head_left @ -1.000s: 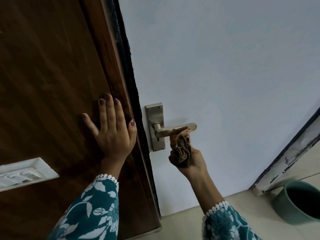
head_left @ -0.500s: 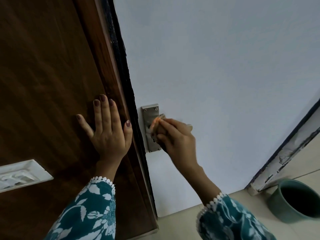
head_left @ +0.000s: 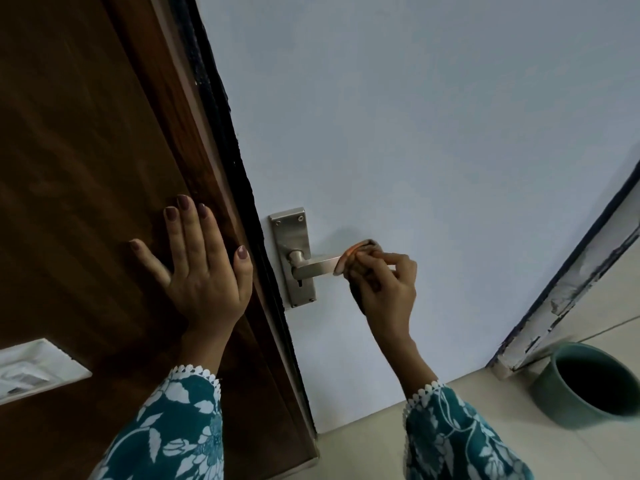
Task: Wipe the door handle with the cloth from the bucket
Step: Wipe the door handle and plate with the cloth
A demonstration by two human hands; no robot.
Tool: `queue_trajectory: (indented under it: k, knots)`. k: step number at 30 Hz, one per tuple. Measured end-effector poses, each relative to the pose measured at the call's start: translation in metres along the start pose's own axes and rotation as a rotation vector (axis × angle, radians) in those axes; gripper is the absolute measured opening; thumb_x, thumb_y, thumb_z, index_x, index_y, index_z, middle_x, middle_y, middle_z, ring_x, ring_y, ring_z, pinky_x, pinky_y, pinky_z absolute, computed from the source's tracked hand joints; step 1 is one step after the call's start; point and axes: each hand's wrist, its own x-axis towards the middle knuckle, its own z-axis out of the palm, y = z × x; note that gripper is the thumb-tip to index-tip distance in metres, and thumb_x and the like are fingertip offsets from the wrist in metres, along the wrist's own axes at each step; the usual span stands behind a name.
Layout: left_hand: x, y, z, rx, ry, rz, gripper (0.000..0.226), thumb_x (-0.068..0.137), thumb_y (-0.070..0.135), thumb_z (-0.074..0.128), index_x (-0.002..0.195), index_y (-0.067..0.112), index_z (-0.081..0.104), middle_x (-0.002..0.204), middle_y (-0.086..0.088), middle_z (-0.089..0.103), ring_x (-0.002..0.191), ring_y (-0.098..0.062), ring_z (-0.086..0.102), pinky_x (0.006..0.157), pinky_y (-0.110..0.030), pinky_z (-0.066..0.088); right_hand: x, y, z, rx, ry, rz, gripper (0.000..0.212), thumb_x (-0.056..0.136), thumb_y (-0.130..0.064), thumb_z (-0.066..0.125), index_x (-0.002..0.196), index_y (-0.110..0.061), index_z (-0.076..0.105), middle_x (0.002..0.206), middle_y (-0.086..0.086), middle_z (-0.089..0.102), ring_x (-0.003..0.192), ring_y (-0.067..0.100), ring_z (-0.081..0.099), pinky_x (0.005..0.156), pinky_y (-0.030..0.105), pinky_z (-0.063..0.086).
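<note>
1. The wiping step is in hand; the right hand [head_left: 384, 285] presses a bunched brownish cloth with an orange edge [head_left: 358, 259] around the outer end of the brushed-metal lever door handle [head_left: 317, 266] on the pale door.
2. Next, I judge, the cloth must slide along the lever towards its steel backplate [head_left: 294, 237]; steady pressure is needed.
3. Right hand: fingers curled shut on the cloth, wrist below the handle; left hand [head_left: 201, 268]: flat, fingers spread, holding nothing, left of the handle on the dark wooden panel [head_left: 86, 168].
4. The teal round bucket [head_left: 588, 386] stands on the floor, well right of and below the handle.

Dark wood panel [head_left: 69, 168] left; pale tiled floor [head_left: 381, 445] below; chipped white frame [head_left: 561, 306] right
</note>
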Motion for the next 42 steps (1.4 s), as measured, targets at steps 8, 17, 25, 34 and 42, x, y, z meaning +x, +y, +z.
queue_trajectory:
  k: [8,17,25,34,42]
  knots:
    - [0.000,0.003,-0.003,-0.037,-0.013,-0.018,0.060,0.097,0.029,0.033,0.149,0.005,0.016,0.150,-0.017,0.030,0.147,-0.022,0.010,0.115,-0.052,-0.003,-0.038,-0.042,0.051,-0.046,-0.143,-0.011,0.016,0.077,-0.015,0.073,0.090,-0.015,0.063,0.088,0.005,0.055,0.086,0.017,0.037,0.070,0.019,0.036]
    - [0.001,0.003,-0.002,-0.033,-0.015,-0.009,0.060,0.097,0.028,0.033,0.149,0.004,0.016,0.150,-0.019,0.029,0.147,-0.022,0.008,0.114,-0.051,-0.005,0.001,-0.002,0.009,-0.026,-0.017,0.246,0.018,0.071,-0.005,0.077,0.087,-0.006,0.068,0.086,-0.003,0.045,0.088,0.028,0.051,0.070,0.010,0.034]
    - [0.000,0.003,-0.002,-0.030,-0.011,-0.019,0.059,0.097,0.028,0.033,0.149,0.003,0.018,0.149,-0.020,0.031,0.147,-0.022,0.009,0.114,-0.052,-0.004,-0.035,-0.042,0.044,0.050,-0.108,0.153,0.020,0.072,-0.007,0.075,0.088,-0.008,0.063,0.085,-0.010,0.039,0.086,0.024,0.048,0.069,0.023,0.042]
    - [-0.001,0.003,0.000,-0.014,-0.018,-0.006,0.060,0.097,0.028,0.031,0.150,0.004,0.014,0.149,-0.020,0.028,0.147,-0.022,0.007,0.114,-0.053,-0.004,0.006,0.004,0.005,0.037,0.020,0.390,0.019,0.071,-0.008,0.078,0.086,-0.009,0.066,0.088,-0.001,0.047,0.079,0.020,0.055,0.066,0.001,0.038]
    - [-0.001,0.003,-0.001,-0.014,-0.010,-0.003,0.060,0.097,0.029,0.031,0.149,0.004,0.015,0.149,-0.019,0.029,0.147,-0.023,0.008,0.114,-0.053,-0.003,-0.033,-0.040,0.043,-0.030,-0.132,0.095,0.011,0.074,-0.008,0.072,0.082,-0.010,0.064,0.086,0.001,0.047,0.084,0.015,0.037,0.063,0.026,0.042]
